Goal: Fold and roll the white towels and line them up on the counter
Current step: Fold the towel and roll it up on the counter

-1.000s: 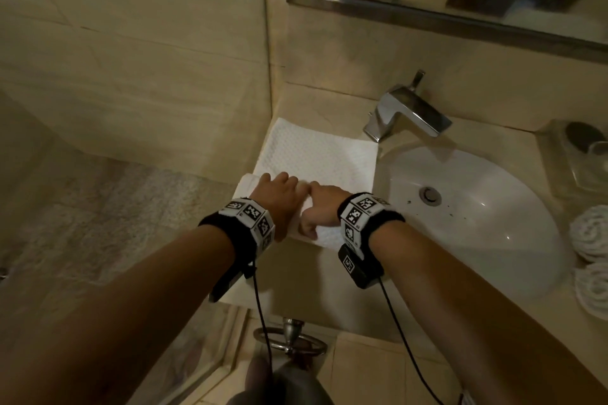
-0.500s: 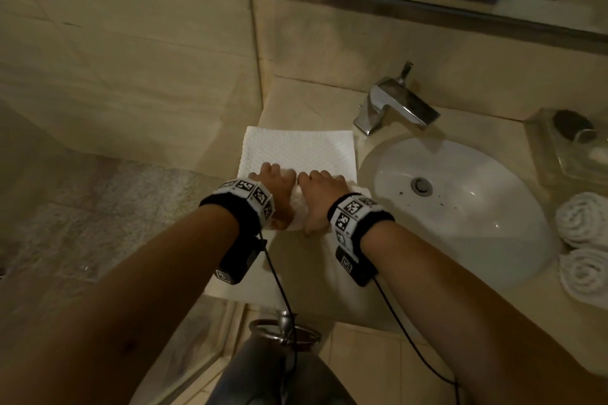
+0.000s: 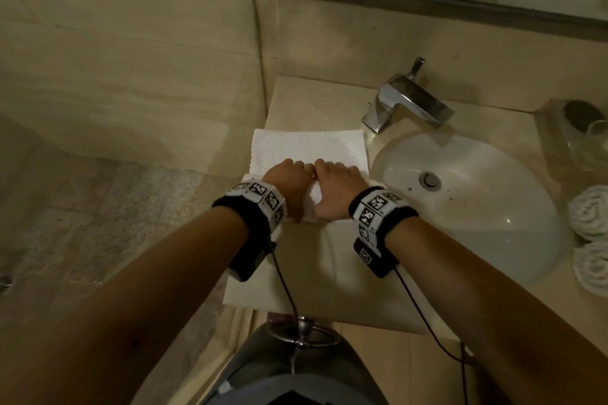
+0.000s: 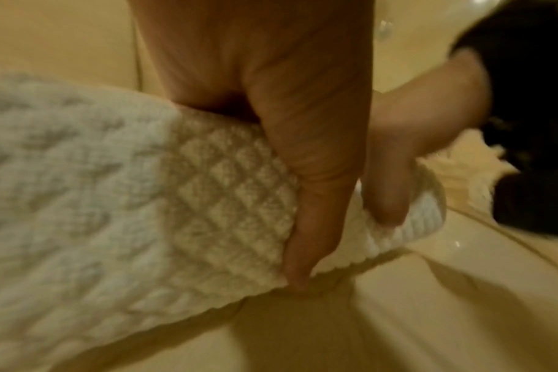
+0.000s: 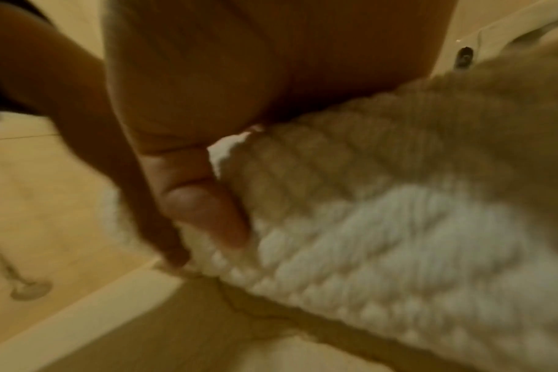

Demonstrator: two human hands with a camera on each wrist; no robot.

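A white waffle towel (image 3: 309, 148) lies on the beige counter (image 3: 312, 95) left of the sink, its near end wound into a roll (image 3: 314, 199). My left hand (image 3: 289, 181) and right hand (image 3: 337, 186) sit side by side on that roll, fingers curled over its top and thumbs at its near side. In the left wrist view my left hand (image 4: 303, 251) presses its thumb against the roll (image 4: 144, 201). The right wrist view shows the right hand (image 5: 207, 214) thumb against the roll (image 5: 366, 239). Two rolled white towels (image 3: 589, 210) (image 3: 592, 268) lie at the counter's right edge.
A white oval sink (image 3: 477, 207) and chrome faucet (image 3: 408, 102) are right of the towel. A clear tray with a glass (image 3: 575, 135) stands at the back right. Another flat white cloth (image 3: 253, 286) lies at the counter's near left edge. A tiled wall bounds the left.
Both hands have pushed the roll away from me along the towel. The roll is thicker and the flat part beyond my fingers is shorter.
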